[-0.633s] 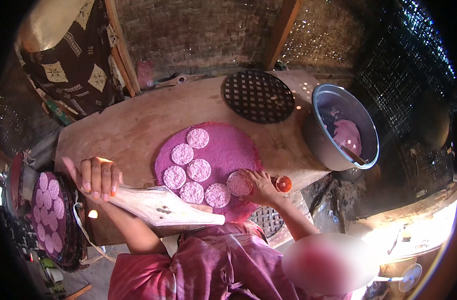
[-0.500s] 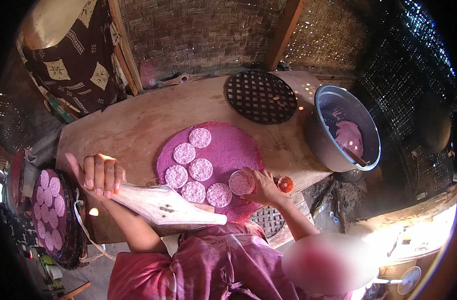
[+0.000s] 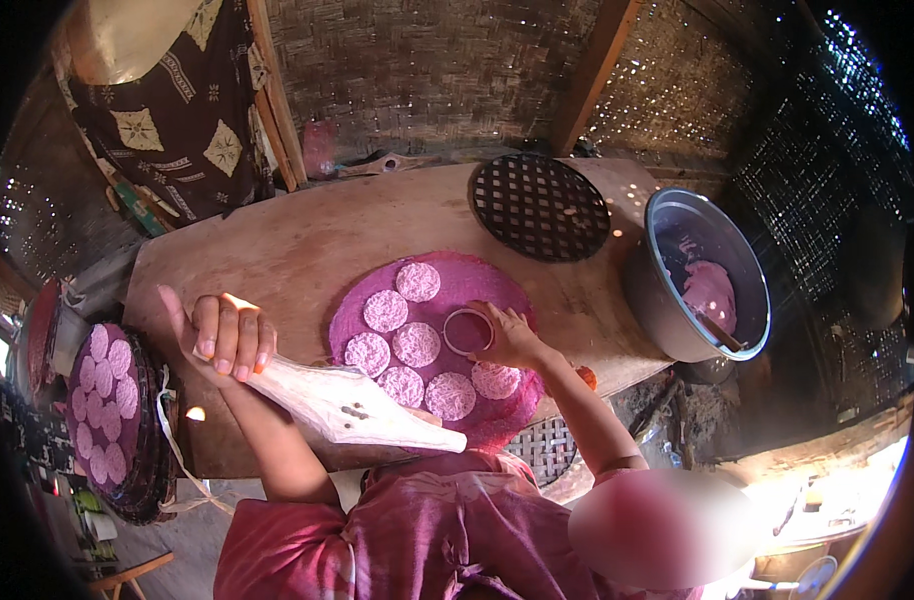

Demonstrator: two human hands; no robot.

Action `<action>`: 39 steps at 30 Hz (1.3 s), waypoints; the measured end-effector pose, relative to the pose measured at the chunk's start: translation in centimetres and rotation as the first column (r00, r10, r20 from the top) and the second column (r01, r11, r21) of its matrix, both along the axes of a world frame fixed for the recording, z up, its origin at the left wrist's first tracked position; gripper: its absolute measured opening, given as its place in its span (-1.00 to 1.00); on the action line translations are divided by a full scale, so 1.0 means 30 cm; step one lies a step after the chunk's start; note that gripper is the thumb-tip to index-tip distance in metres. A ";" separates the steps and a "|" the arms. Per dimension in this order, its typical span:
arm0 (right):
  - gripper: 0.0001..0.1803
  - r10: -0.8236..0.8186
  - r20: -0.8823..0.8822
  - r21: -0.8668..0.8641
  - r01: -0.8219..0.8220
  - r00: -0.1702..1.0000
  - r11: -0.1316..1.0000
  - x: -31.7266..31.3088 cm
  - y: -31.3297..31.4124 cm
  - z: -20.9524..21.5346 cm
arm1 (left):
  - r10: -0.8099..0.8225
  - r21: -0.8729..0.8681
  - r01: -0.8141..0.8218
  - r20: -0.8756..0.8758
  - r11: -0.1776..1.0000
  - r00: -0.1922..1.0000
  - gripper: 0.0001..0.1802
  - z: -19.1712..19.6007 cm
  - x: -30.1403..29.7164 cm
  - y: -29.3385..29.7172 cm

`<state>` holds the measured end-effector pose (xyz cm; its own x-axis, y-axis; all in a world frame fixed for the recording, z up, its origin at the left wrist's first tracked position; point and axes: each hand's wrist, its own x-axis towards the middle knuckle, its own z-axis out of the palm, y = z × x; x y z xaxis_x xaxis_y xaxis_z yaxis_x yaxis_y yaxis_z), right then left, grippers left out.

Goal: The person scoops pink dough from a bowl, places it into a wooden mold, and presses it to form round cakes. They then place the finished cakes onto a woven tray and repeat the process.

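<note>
My left hand (image 3: 232,338) is wrapped round the narrow end of a pale wooden tool (image 3: 352,405) with small dark holes. The tool slants across the near edge of a round purple tray (image 3: 502,280), its other end close to my shirt. In my right hand (image 3: 512,342) is a thin ring mould (image 3: 446,331), gripped at its right side by the fingers over the tray; purple surface shows through it. Several round pink-white shredded discs (image 3: 416,343) lie on the tray to its left and below. One disc (image 3: 495,381) is partly under my right wrist.
A black lattice tray (image 3: 542,205) lies at the back of the wooden table (image 3: 257,260). To the right stands a grey bucket (image 3: 657,320) with pink dough (image 3: 710,290). At far left is another purple tray (image 3: 129,425) of discs. An orange-red object (image 3: 587,377) sits behind my right forearm.
My right hand has lifted the ring mould off a disc at the tray's near right and moved it up and left. That disc now lies free of the ring. The left hand keeps its grip.
</note>
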<state>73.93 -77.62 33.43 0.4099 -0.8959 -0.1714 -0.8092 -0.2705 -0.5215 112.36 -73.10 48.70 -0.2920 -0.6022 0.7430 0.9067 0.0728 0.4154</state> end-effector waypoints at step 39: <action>-0.06 -0.305 -0.054 0.528 0.287 0.951 0.799 -0.031 -0.085 0.302 | 0.159 0.801 0.067 -0.199 0.595 0.967 -0.43 -0.586 -0.538 -0.590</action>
<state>73.01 -80.16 42.50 0.1532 -0.7525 -0.6405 -0.7854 0.3006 -0.5411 96.21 -90.80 31.12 -0.1404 -0.9901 -0.0039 0.9838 -0.1399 0.1123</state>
